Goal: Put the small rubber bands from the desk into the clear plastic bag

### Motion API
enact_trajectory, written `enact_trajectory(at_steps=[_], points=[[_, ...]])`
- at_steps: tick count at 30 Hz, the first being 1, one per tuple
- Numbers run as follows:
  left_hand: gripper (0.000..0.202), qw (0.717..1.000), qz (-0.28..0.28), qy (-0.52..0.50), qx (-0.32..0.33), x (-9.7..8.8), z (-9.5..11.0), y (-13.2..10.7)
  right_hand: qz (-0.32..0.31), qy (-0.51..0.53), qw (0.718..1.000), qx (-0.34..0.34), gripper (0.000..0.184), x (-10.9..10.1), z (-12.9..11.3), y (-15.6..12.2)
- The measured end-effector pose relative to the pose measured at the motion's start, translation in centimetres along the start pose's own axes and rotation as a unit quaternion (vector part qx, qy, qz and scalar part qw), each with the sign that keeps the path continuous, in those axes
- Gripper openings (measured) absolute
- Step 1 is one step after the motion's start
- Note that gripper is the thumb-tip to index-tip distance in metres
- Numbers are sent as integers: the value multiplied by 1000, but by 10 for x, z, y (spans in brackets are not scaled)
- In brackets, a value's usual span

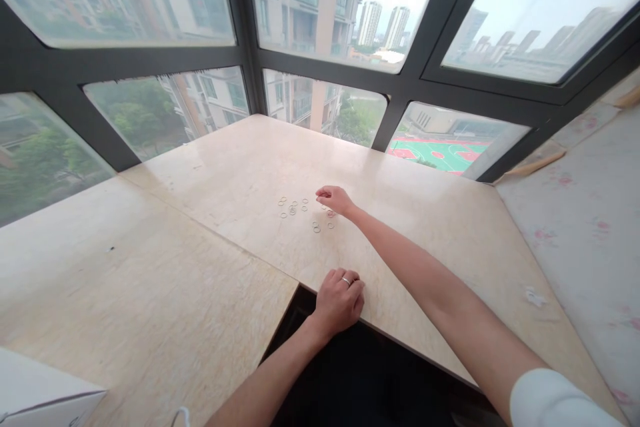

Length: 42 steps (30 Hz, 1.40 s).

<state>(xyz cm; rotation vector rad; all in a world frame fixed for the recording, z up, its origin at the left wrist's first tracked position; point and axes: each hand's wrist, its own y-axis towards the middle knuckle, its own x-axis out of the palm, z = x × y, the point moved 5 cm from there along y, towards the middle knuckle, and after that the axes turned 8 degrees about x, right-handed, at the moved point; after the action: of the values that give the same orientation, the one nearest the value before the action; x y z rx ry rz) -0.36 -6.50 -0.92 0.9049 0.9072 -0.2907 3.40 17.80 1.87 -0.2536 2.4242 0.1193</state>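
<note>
At the near left a white box [45, 390] sits on the counter [225, 167], with a small dark speck [111, 249] farther back, both apart from the work. Toward the middle lie thin rings [293, 211], a left-hand group with some overlapping and others lying singly. Nearer and slightly right, the left hand [339, 300] rests at the counter's near edge, fingers curled, a band [346, 280] on one finger; its palm is hidden, so I cannot tell if it holds anything. Farther off, the right hand [336, 199] reaches over the right-hand rings, fingers drawn narrow; whether one is pinched there is unclear. The handling looks underway, not finished: rings lie loose on both sides, with no single ordered arrangement visible.
</note>
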Motion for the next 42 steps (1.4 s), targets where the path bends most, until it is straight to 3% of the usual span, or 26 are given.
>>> enact_trajectory(at_steps=[5, 13, 22, 28, 34, 38, 42], points=[[9, 1000, 0, 3, -2, 0, 0, 1, 6, -79, 997, 7, 18, 21, -10, 23], [5, 1000, -13, 7, -11, 2, 0, 1, -13, -166, 986, -29, 21, 42, -15, 31], [7, 1000, -21, -6, -19, 4, 0, 1, -66, -203, 975, -58, 20, 49, -15, 42], [10, 1000, -20, -6, -16, 3, 1, 2, -41, -108, 993, -34, 22, 36, 2, 27], [6, 1000, -20, 11, -13, 1, 1, 3, 9, 66, 998, -8, 26, 12, 13, -14], [7, 1000, -22, 7, -10, 0, 2, 3, 25, 172, 985, -5, 35, -12, 13, -57], [12, 999, -27, 8, -27, 0, 2, 4, 45, 334, 941, 39, 39, -40, 20, -106]])
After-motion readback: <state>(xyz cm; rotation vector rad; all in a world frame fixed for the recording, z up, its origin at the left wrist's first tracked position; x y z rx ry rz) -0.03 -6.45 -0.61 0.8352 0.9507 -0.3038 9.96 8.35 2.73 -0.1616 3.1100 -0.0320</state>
